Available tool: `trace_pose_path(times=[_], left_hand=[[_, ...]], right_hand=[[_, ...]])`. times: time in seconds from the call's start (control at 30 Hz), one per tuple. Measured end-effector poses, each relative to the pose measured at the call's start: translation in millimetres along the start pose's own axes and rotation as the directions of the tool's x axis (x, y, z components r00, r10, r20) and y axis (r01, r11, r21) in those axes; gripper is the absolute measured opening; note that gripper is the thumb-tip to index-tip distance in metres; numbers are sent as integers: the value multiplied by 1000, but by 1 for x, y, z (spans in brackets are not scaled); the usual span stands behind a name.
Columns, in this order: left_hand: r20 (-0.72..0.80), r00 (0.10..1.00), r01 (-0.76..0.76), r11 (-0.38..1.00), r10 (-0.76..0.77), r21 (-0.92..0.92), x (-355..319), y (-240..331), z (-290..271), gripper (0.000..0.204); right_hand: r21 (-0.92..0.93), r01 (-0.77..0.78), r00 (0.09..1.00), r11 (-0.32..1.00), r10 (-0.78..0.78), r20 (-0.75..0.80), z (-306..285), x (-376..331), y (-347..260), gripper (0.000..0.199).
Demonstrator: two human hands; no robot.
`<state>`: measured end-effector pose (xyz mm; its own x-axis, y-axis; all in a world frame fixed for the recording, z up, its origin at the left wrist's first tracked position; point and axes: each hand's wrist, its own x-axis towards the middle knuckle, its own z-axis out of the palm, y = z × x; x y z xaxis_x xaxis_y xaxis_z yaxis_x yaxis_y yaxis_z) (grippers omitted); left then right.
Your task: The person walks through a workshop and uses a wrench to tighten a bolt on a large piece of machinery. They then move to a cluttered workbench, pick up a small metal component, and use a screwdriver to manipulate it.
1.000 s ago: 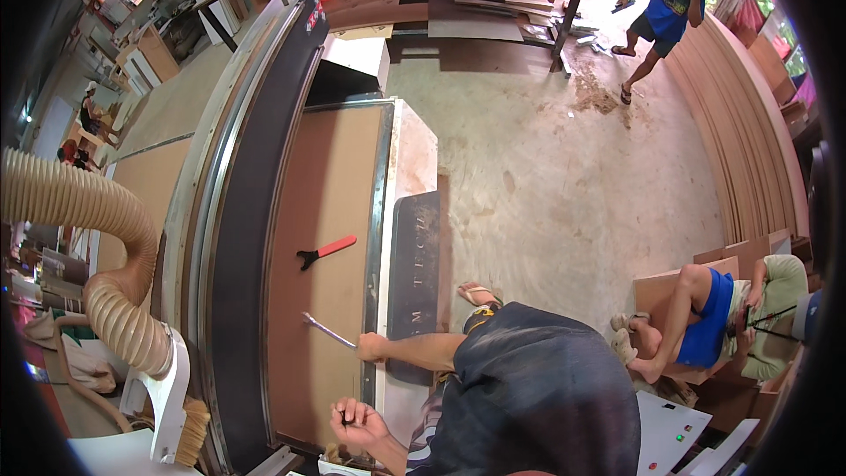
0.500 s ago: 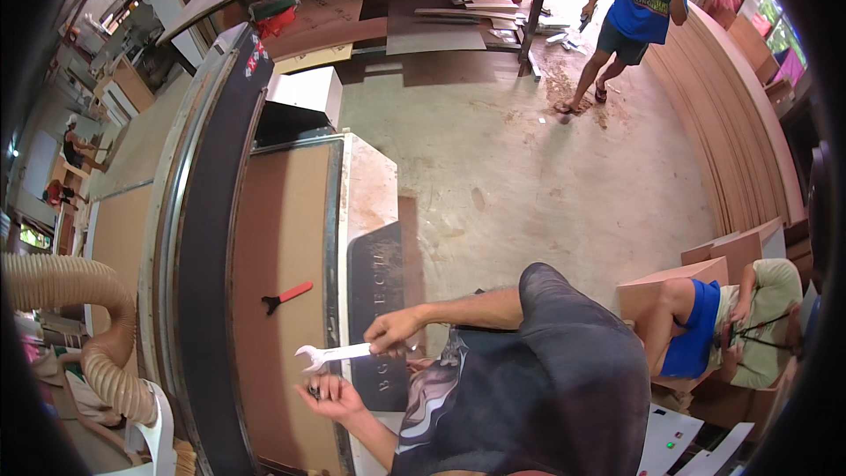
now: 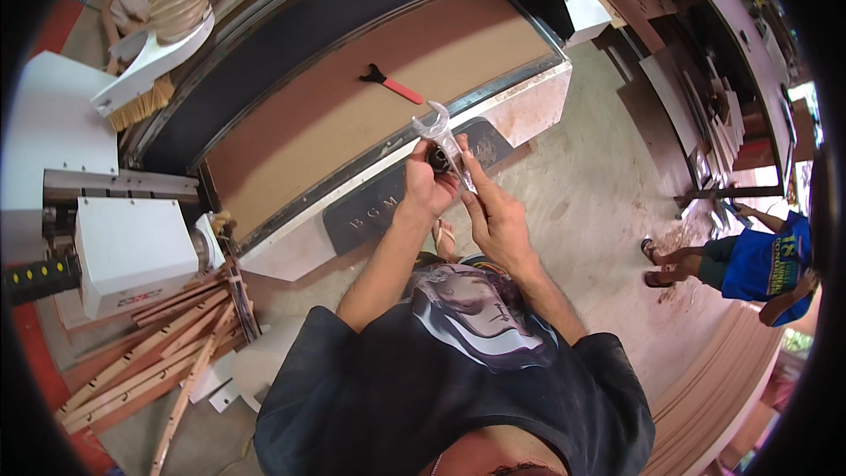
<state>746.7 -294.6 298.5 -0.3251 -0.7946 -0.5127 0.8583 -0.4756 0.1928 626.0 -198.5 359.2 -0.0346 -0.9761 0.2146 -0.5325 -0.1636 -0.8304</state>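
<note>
Head view, looking down: both hands are raised together in front of the chest, above the edge of the machine bed (image 3: 370, 106). The left hand (image 3: 427, 185) is curled almost shut around a small dark round part (image 3: 438, 159), its fingers wrapped about it so that only the dark end shows between thumb and forefinger. The right hand (image 3: 498, 220) is partly closed, thumb and fingers pinching the shank of an open-end wrench (image 3: 445, 139), the remaining fingers lying straight along the handle. The wrench is bare silver metal, flat and slim, with a forked head at its upper end; it stands nearly upright, tilted slightly left, its shank crossing the dark part in the left hand and touching it. Whether the wrench's lower end is seated on the part I cannot tell, since the fingers cover it.

On the brown board of the bed, well apart from the hands, lies a second tool (image 3: 390, 85) with a red handle and a black hooked head. A brush-skirted white hood (image 3: 150, 66) with a ribbed hose sits at the upper left. Wooden strips (image 3: 150, 353) are piled on the floor at the lower left. Another person in a blue shirt (image 3: 762, 260) stands at the right.
</note>
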Motion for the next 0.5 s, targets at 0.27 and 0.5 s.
trace_pose_path(times=[0.27,0.5], left_hand=[[74,997,-18,999,20,-30,-5,3,-16,32],[62,997,-48,995,54,-91,-8,6,-7,34]], right_hand=[[-170,13,995,985,4,98,18,-8,-2,54],[-26,164,981,986,-166,-100,-1,15,-29,57]])
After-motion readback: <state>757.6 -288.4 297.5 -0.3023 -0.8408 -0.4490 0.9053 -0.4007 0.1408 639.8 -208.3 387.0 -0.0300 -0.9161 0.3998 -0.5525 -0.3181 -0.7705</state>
